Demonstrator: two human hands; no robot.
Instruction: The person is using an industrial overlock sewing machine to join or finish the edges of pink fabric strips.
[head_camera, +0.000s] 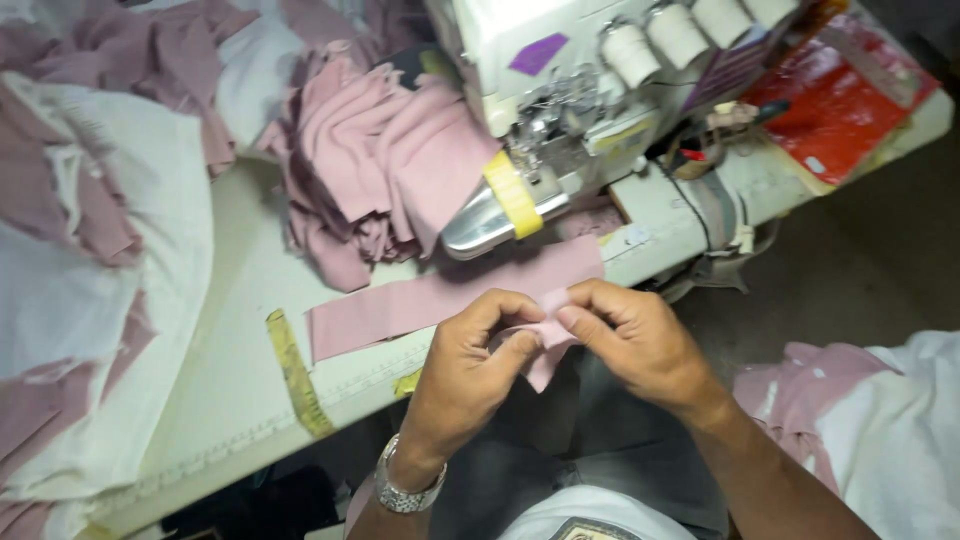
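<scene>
My left hand (470, 355) and right hand (625, 340) both pinch the end of a pink cloth strip (440, 295) at the table (230, 380) edge, just before the sewing machine (560, 110). I judge it light, soft and floppy, best gripped near its edge, fingertips clamped tight.

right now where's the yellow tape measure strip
In the head view the yellow tape strip lies on the white table, lower left of the left hand, just beside the end of the flat pink fabric strip.
</scene>
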